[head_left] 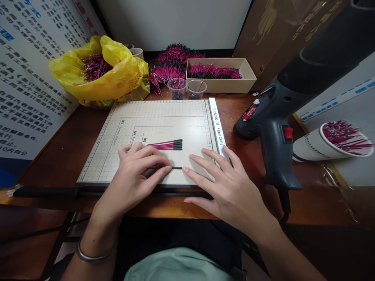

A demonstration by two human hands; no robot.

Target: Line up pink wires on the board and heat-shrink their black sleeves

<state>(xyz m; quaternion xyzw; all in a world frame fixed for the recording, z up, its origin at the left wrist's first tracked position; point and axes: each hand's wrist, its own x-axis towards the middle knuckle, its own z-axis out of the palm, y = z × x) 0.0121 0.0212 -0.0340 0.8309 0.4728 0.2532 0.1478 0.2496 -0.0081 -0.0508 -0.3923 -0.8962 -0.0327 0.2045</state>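
My left hand (139, 168) is closed in a pinch, thumb against fingers, on a thin piece whose black sleeved end (177, 168) sticks out to the right. The rest of that piece is hidden under the hand; it looks like the wires lying nearby. My right hand (224, 181) lies with fingers spread, its index fingertip at the tip of the black end. Just beyond the left hand, several magenta wires with black sleeves (168, 145) lie side by side on the paper cutter board (117, 132), black ends lined up to the right.
A heat gun (272, 128) stands at the right, near a paper cup of magenta wires (310, 144). Along the back are a yellow bag (125, 70), a wire pile (168, 70), two clear cups (197, 90) and a cardboard box (222, 86). The cutter's black handle (47, 191) runs along the front edge.
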